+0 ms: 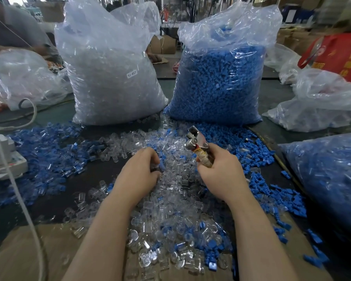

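Observation:
My right hand [219, 171] grips the taped handles of a metal pliers-like tool [197, 141], its jaws pointing up and away over the pile. My left hand [140, 171] reaches down into a heap of loose clear plastic caps [170, 199], fingers curled round small pieces, one of them blue; what exactly it holds is hidden by the fingers. Loose blue plastic plugs [49, 155] lie scattered left and right of the clear heap on the dark table.
Two tall plastic sacks stand at the back: one of clear parts [114, 78], one of blue parts [219, 82]. Another blue-filled bag [328, 175] lies at right. A white cable [14, 179] and a white box [4, 157] sit at left. Cardboard [39, 254] covers the near edge.

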Demonstrator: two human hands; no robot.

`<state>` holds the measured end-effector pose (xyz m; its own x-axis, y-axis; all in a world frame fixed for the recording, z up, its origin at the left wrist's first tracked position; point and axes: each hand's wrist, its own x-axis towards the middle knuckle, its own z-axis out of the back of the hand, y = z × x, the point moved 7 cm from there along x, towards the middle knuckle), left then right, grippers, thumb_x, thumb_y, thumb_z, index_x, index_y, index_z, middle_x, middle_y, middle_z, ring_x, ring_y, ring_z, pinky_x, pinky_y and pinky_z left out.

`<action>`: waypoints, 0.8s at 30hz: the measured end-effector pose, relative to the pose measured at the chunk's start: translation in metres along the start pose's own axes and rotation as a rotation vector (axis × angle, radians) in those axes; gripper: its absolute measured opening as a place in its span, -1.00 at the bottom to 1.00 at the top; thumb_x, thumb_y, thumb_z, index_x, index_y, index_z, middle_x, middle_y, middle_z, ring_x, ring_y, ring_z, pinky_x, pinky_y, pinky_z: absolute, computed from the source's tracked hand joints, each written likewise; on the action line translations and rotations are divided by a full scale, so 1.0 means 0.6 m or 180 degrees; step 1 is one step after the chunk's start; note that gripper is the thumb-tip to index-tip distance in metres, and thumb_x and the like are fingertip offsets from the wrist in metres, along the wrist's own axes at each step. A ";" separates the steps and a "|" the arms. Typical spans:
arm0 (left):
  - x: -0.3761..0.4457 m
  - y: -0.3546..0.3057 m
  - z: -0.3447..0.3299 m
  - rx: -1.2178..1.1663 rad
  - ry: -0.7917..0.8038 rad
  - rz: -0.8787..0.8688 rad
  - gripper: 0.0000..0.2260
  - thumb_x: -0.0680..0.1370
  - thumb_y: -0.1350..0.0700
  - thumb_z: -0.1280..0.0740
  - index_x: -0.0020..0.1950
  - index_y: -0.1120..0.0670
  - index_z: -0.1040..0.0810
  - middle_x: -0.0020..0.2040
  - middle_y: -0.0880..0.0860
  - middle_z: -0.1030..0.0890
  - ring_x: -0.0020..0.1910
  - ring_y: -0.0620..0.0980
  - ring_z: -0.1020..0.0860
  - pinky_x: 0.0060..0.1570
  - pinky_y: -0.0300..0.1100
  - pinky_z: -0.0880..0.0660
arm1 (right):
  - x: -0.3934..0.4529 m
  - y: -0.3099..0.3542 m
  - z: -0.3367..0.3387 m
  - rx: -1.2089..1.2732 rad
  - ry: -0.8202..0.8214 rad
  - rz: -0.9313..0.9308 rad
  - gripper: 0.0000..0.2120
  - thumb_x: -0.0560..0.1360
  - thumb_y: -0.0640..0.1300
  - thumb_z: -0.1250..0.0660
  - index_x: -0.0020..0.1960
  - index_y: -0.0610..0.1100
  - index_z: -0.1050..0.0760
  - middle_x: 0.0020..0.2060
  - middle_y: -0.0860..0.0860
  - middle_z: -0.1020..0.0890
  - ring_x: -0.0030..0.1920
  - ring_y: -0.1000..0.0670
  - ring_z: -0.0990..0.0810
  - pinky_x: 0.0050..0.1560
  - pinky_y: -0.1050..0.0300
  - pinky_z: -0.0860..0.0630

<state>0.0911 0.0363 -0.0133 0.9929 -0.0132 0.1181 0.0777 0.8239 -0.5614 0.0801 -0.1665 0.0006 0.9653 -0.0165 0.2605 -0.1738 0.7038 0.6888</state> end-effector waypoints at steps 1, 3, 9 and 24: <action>0.000 0.003 0.000 -0.0069 -0.0011 0.0053 -0.74 0.49 0.19 -0.44 -0.04 -0.08 -0.41 0.02 -0.08 -0.49 -0.09 -0.16 -0.50 -0.06 -0.16 -0.45 | 0.000 0.000 0.000 0.0002 0.0000 -0.0001 -0.95 0.45 -0.10 -0.31 -0.13 0.04 -0.47 -0.37 0.11 -0.56 -0.32 0.05 -0.51 -0.30 0.04 -0.47; 0.000 0.008 -0.002 -0.0060 0.0085 0.0123 -0.69 0.50 0.16 -0.44 0.16 -0.06 -0.43 0.14 -0.05 -0.44 -0.04 -0.11 -0.51 0.04 -0.09 -0.51 | 0.000 0.000 0.001 0.0005 -0.0006 0.0002 -0.95 0.45 -0.10 -0.31 -0.14 0.04 -0.46 -0.38 0.11 -0.56 -0.32 0.05 -0.51 -0.30 0.05 -0.47; 0.003 0.009 -0.013 0.0245 0.0375 0.0081 -0.72 0.57 0.08 -0.38 0.28 -0.09 -0.53 0.14 -0.06 -0.38 0.10 -0.05 -0.48 0.15 -0.18 -0.44 | 0.001 0.001 0.000 -0.0013 -0.0002 0.0017 -0.95 0.44 -0.10 -0.31 -0.15 0.04 -0.45 -0.39 0.12 -0.55 -0.34 0.07 -0.50 -0.34 0.09 -0.43; 0.005 0.012 -0.011 0.0056 0.0193 0.0083 -0.85 0.48 -0.06 -0.47 0.02 -0.13 -0.60 0.00 -0.14 -0.42 -0.04 -0.15 -0.47 0.01 -0.23 -0.42 | 0.002 -0.002 -0.001 -0.0046 -0.0014 0.0028 -0.96 0.45 -0.08 -0.32 -0.14 0.03 -0.46 -0.36 0.12 -0.56 -0.32 0.09 -0.50 -0.35 0.11 -0.41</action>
<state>0.0954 0.0385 -0.0221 0.9982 -0.0256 0.0536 0.0508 0.8342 -0.5491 0.0818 -0.1668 0.0000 0.9629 -0.0134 0.2697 -0.1796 0.7141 0.6766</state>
